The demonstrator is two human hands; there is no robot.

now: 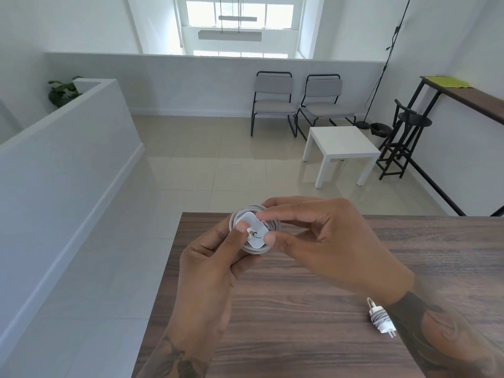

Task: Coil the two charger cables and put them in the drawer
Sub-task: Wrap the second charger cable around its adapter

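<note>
Second charger being coiled above the desk's far edge

A round coil of white cable with its white plastic plug block is being pinched between the left hand at seven o'clock and the right hand at three o'clock. An already wrapped white charger bundle is lying on the dark wood-grain desk at five o'clock. No drawer is being shown. If pressure is eased, the loops are likely to spring apart.
</note>
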